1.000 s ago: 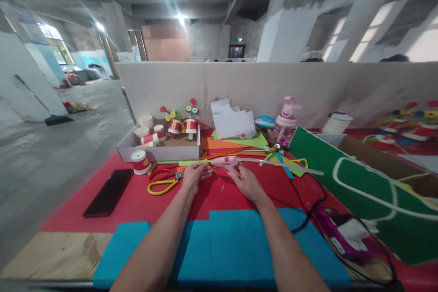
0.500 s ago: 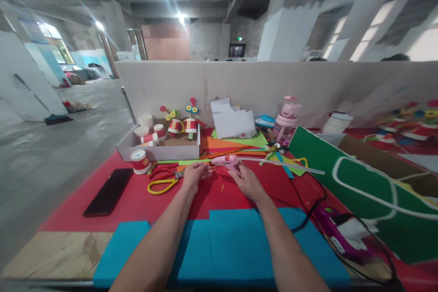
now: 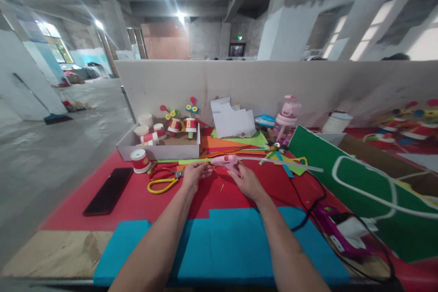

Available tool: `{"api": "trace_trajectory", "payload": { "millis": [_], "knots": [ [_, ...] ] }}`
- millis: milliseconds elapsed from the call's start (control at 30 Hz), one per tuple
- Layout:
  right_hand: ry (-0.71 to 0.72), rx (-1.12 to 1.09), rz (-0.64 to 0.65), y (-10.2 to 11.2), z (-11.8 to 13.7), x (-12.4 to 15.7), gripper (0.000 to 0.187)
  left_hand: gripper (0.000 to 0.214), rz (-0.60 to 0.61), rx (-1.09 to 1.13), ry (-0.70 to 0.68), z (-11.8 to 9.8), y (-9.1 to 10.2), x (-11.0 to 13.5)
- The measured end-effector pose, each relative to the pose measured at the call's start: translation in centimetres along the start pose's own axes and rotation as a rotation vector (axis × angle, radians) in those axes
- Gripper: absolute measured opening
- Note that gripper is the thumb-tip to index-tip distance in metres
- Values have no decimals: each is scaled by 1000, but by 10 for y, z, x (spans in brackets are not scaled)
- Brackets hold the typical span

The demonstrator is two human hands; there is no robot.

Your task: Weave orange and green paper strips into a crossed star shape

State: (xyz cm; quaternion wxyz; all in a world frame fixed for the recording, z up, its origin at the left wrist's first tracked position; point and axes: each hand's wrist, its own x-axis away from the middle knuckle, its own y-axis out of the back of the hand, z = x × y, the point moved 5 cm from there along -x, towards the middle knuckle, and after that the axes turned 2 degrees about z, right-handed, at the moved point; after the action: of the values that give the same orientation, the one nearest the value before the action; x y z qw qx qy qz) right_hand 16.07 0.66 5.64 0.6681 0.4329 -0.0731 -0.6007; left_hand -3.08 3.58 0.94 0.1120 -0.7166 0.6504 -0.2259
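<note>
My right hand point(image 3: 249, 182) is wrapped round the handle of a pink hot glue gun point(image 3: 225, 160). Its nozzle points left, and a long translucent glue stick point(image 3: 290, 163) sticks out of its back. Close to the nozzle, my left hand point(image 3: 194, 176) has its fingers pinched together; a bit of orange shows there, too small to name. Just left of that hand lies a pair of scissors point(image 3: 163, 185) with red and yellow handles. A red-and-white paper cup point(image 3: 140, 161) stands beyond them.
A white box point(image 3: 167, 152) holds cups and two cup figures. Coloured paper point(image 3: 219, 143) lies behind the hands. A black phone point(image 3: 108, 191) is at left. On the right are a green board point(image 3: 308, 155), a purple power strip point(image 3: 338, 232) and a black cable point(image 3: 310, 214).
Almost nothing differs. Both hands keep their places, with the glue gun's nozzle still by my left fingertips; the view has shifted very slightly.
</note>
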Motion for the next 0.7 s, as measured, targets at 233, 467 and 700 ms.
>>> {"api": "trace_trajectory", "payload": {
  "millis": [233,467,700],
  "knots": [
    [-21,18,4,1,0,1,44,18,-1,-9,6,0,-1,1],
    [1,19,-16,1,0,1,41,17,-7,-4,10,0,0,1],
    [-21,65,-1,0,-2,0,41,17,-3,-7,17,0,-1,1]
  ]
}}
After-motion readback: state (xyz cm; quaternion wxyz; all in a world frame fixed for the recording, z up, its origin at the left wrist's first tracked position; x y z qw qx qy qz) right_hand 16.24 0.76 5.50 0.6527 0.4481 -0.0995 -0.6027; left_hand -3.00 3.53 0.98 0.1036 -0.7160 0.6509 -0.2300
